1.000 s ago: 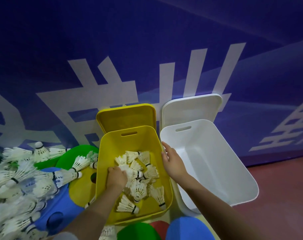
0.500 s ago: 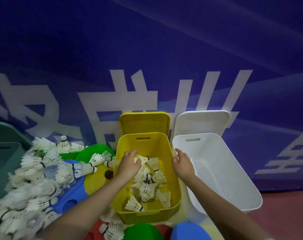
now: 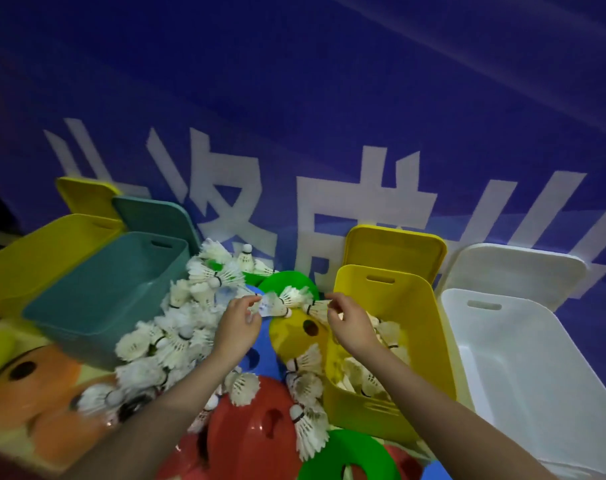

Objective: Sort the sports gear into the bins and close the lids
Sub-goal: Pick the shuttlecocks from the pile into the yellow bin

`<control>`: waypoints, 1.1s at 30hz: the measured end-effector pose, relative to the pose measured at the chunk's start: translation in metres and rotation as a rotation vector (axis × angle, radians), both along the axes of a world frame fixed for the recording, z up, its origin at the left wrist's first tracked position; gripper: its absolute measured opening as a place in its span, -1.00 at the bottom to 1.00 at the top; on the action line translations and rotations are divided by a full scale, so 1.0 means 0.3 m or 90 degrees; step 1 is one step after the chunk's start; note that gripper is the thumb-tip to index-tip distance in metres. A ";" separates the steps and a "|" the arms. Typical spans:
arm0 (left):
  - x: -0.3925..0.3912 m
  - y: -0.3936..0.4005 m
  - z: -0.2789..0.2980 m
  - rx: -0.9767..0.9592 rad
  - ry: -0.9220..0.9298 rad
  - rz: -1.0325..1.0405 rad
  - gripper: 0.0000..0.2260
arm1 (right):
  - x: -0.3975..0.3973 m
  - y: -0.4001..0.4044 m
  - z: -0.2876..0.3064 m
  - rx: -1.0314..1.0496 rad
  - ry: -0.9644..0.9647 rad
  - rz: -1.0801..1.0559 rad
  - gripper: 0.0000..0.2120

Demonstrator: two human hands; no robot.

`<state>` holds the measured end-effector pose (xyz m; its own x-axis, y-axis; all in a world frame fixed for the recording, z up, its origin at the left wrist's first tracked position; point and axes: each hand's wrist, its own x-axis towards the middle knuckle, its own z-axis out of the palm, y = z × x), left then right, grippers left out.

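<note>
1. The left hand (image 3: pixel 237 323) reaches over the pile of shuttlecocks (image 3: pixel 177 327), its fingers curled and pinching the feathers of 1 shuttlecock (image 3: pixel 277 304) that lies across a green disc (image 3: pixel 296 280) and a yellow disc (image 3: pixel 294 332).
2. The right hand (image 3: pixel 348 322) hovers at the left rim of the near yellow bin (image 3: pixel 429 327), thumb and fingertips pinching the feather end of a second shuttlecock (image 3: pixel 317 307).
3. That yellow bin holds several shuttlecocks on its bottom; its yellow lid (image 3: pixel 395 249) stands upright behind it against the blue wall (image 3: pixel 294 98).
4. Just to the right, touching it, sits the white bin (image 3: pixel 551 375), with its white lid (image 3: pixel 513 271) leaning on the wall behind.
5. To the left stands a teal bin (image 3: pixel 97 299) with a teal lid (image 3: pixel 152 216) behind it, and beyond that a second yellow bin (image 3: pixel 35 258) with its own lid (image 3: pixel 83 194).
6. More shuttlecocks lie scattered between the teal bin and the near yellow bin, some resting on a blue disc (image 3: pixel 263 362) and a red disc (image 3: pixel 256 431).
7. Orange discs (image 3: pixel 35 393) lie at lower left, and another green disc (image 3: pixel 350 459) lies at the bottom edge by the near yellow bin.
8. All 4 bins are open.
</note>
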<state>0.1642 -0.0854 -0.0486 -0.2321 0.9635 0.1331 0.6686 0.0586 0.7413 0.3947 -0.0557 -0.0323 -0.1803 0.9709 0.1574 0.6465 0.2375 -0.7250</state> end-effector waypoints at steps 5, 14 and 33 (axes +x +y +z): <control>-0.206 0.027 0.018 -0.114 0.133 0.012 -0.59 | -0.195 0.039 -0.049 -0.065 -0.056 0.078 -0.64; -0.254 0.164 0.023 -0.176 0.251 -0.165 -0.43 | -0.315 0.171 -0.155 -0.207 -0.150 -0.001 -0.56; -0.307 0.347 -0.124 -0.188 0.300 -0.358 -0.39 | -0.456 0.299 -0.282 -0.192 -0.236 0.042 -0.39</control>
